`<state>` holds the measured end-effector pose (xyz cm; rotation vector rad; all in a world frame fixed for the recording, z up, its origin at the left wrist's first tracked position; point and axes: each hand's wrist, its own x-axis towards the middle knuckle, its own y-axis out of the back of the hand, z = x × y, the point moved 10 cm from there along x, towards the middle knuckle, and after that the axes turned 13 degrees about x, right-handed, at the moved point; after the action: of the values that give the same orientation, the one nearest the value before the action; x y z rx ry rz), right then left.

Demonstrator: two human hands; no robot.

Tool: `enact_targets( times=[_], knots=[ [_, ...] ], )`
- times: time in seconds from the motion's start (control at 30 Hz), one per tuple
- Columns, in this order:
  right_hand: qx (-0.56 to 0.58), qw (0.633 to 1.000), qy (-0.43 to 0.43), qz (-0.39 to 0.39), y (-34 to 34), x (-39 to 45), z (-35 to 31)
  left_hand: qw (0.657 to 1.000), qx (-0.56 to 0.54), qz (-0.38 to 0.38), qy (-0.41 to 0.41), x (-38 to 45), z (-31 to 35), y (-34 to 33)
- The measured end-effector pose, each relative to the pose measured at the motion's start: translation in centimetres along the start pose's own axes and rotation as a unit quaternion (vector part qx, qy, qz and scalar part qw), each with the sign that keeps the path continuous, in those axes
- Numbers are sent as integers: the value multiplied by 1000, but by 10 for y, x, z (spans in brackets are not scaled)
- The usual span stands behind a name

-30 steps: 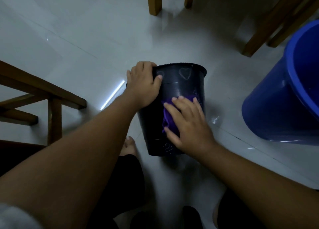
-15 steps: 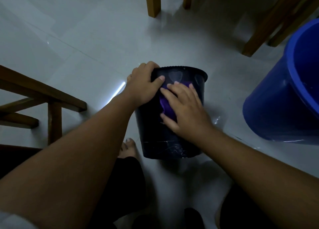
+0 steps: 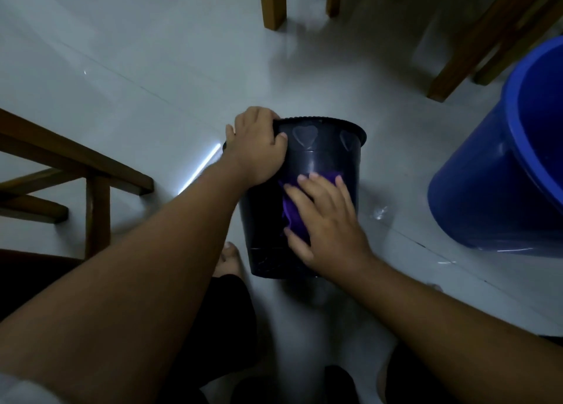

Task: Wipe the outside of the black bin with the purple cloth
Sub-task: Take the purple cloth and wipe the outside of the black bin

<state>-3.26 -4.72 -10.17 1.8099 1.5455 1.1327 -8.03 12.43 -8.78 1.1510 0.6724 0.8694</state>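
Here, one black bin [image 3: 307,172] stands upright on the pale tiled floor [image 3: 137,68], directly ahead of the person. The left hand [image 3: 259,147] grips the bin's rim at its left side, fingers curled over the edge, thumb on the outer wall. The right hand [image 3: 326,220] lies flat on the near wall, fingers spread, pressing one purple cloth [image 3: 292,217] against it — the cloth shows only beside and above the fingers. Two heart shapes are visible below the rim; in the dim light, more may exist. One blue tub [image 3: 493,175] stands well apart to the right. No readable writing or brand is visible — surfaces are too dark.
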Motion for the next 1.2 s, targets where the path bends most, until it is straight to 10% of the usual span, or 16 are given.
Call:
enact_targets(
  times=[0.33, 0.53, 0.8, 1.0, 1.2],
  knots=[
    [-51, 989, 123, -69, -20, -29, -21, 998, 48, -30, -21, 2, 17, -5],
    [30, 999, -44, -6, 8, 32, 12, 999, -46, -13, 20, 0, -8, -2],
    [-29, 994, 101, -41, -12, -32, -11, 998, -33, -39, 24, 1, -10, -10],
    [10, 999, -42, 7, 1, 18, 7, 998, -31, -40, 32, 2, -12, -9],
    [-36, 994, 93, -33, -16, -43, -18, 998, -29, -40, 27, 0, -4, -9]
  ],
)
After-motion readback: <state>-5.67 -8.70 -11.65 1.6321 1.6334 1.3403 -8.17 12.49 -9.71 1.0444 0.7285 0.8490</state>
